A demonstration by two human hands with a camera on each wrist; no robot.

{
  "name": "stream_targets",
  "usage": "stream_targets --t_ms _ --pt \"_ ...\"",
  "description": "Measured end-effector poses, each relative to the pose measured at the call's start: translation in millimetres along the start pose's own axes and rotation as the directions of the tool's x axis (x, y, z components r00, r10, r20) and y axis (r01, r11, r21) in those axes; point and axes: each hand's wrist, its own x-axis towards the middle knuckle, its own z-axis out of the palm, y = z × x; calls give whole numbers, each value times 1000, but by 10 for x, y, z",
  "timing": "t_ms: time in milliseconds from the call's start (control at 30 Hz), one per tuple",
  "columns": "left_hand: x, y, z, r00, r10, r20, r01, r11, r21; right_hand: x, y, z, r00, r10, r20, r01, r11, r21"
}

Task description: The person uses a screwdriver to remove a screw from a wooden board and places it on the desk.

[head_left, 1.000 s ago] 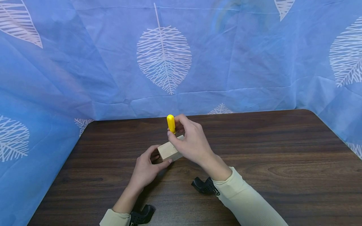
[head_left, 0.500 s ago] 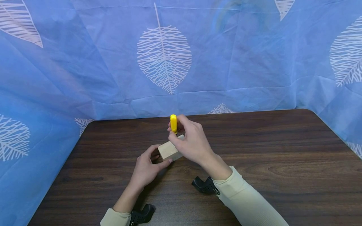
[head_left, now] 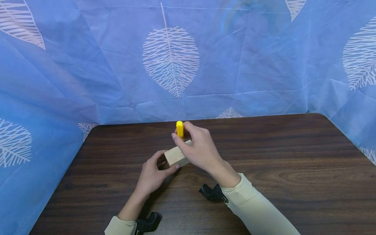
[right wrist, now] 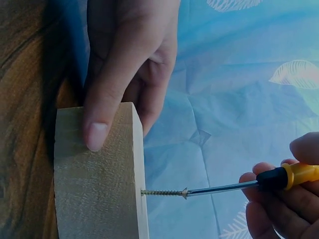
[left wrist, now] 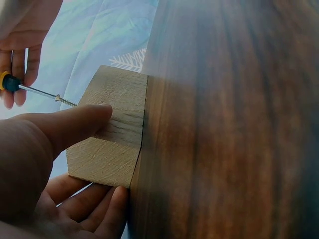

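Note:
A pale wooden block (head_left: 175,156) sits on the table, gripped by my left hand (head_left: 151,176) between the thumb on its near side and the fingers on the far side. My right hand (head_left: 201,147) holds the yellow handle of a screwdriver (head_left: 180,129) upright above the block. In the right wrist view, a screw (right wrist: 163,192) stands with its point in the block's top face and most of its thread exposed. The tip of the screwdriver (right wrist: 279,179) meets the screw head. Seen from the left wrist, the right fingers lie loosely behind the handle, and the screw (left wrist: 66,101) meets the block's edge.
The dark wood-grain table (head_left: 279,169) extends on both sides of the hands. A blue cloth (head_left: 249,58) with white leaf prints hangs behind its back edge. Black wrist devices (head_left: 212,192) are on both forearms, close above the tabletop.
The screwdriver handle has turned and shows a different face. My right thumb and fingers have shifted slightly around it. The left hand and the block stay in place.

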Motion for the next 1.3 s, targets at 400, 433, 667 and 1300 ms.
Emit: stream_targets --t_ms 400,433,667,1300 --pt "-4 -2 -4 1000 -2 -4 2 1000 0 23 30 6 996 -78 -50 78 997 12" --pt "-3 -3 -3 1000 -2 -4 2 1000 0 24 29 2 996 -71 -47 72 997 19" --pt "0 -6 -2 1000 2 -1 -2 1000 -1 26 16 -22 1000 10 -14 -9 999 48" --pt "2 -3 7 1000 -3 -2 3 1000 8 10 5 -23 999 50 2 -50 996 77"
